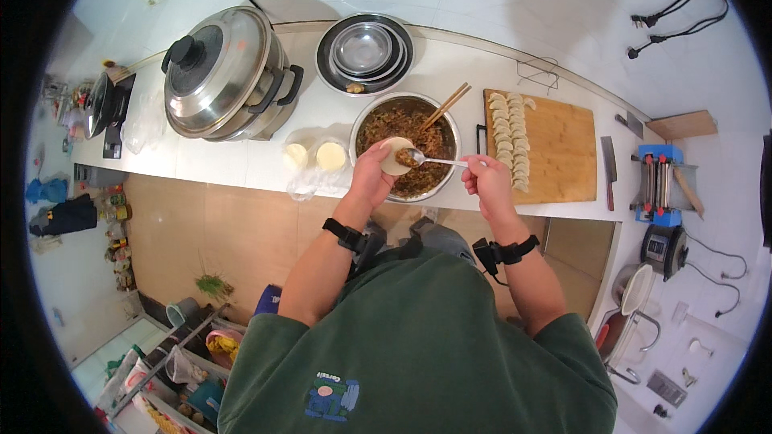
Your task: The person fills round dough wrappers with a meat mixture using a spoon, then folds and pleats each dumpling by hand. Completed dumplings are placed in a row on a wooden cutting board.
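My left hand [372, 175] holds a round dumpling wrapper [395, 158] over the left part of a steel bowl [453, 176] of minced filling [386, 126]. In my right hand [487, 182] is the handle of a metal spoon [443, 161]; its bowl, with some filling, rests on or just over the wrapper. Wooden chopsticks [449, 105] lean in the filling. Left of the bowl stand two stacks of wrappers [331, 157] by clear plastic. To the right, rows of folded dumplings [518, 138] lie on a wooden board [561, 150].
Behind the bowl is a nest of steel bowls [362, 51]. A large lidded steamer pot [223, 78] stands at the left. Right of the board lie a cleaver [609, 163] and a blue pasta machine [658, 184]. The counter's front edge [241, 182] runs before me.
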Tool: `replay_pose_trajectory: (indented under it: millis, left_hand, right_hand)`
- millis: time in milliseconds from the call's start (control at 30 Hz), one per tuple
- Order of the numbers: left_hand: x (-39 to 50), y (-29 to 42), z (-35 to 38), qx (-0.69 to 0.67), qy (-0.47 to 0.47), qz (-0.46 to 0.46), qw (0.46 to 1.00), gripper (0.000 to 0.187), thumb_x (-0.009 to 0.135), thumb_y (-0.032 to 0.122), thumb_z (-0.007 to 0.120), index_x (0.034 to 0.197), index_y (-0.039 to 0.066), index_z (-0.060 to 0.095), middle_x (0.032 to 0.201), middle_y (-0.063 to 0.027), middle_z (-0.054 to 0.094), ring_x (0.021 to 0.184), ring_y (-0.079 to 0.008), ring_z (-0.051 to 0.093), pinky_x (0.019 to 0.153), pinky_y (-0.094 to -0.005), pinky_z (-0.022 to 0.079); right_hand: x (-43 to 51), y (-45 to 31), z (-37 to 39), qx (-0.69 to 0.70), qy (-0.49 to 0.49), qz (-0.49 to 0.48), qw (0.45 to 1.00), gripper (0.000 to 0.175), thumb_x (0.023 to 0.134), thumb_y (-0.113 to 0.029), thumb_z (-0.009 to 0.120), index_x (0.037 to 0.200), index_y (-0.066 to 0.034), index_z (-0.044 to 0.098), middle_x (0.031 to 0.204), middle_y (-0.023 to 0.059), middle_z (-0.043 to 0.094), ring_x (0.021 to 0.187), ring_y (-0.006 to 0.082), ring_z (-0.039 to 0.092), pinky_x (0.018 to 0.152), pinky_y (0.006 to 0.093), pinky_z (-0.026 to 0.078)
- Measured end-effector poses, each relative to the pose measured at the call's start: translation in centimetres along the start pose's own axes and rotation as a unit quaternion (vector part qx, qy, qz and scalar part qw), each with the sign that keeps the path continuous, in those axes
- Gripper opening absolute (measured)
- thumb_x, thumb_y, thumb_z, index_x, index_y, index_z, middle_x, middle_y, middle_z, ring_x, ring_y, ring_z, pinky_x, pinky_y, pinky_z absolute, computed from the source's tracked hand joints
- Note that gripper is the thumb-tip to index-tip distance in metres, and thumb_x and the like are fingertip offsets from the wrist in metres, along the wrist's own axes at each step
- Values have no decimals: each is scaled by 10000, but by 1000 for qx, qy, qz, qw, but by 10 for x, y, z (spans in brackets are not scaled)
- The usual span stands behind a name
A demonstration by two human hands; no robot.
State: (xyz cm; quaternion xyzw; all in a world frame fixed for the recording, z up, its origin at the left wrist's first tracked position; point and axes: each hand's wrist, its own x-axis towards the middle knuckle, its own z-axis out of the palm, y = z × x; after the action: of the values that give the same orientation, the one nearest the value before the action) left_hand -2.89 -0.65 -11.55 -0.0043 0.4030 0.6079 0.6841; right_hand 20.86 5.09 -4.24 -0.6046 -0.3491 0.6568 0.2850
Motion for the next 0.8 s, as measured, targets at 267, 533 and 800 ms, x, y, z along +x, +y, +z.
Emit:
replay_pose_trajectory:
  millis: [267,533,800]
  left_hand:
    - [-6,-7,29,-39,48,18,998,371,1162,158,386,1426,-41,556,1401,-169,662,1300,-296,658,1120,-450,558]
    - [-16,18,50,-77,10,7,997,487,1196,305,300,1444,-52,518,1409,-195,649,1320,-324,638,1152,-457,533]
    - [-40,64,63,-28,-16,-52,998,577,1194,385,285,1484,-72,487,1425,-219,643,1334,-338,630,1177,-471,516]
  right_hand:
    - [-23,29,15,-57,45,-190,979,246,1097,-145,600,1194,21,752,829,35,732,717,88,633,661,253,519]
    - [-40,55,18,-278,65,-490,824,228,1005,-14,693,1215,-39,776,963,132,784,856,282,737,764,379,583]
    - [-35,55,5,-326,38,-577,748,300,929,65,724,1212,-17,779,959,139,771,833,316,707,728,391,561]
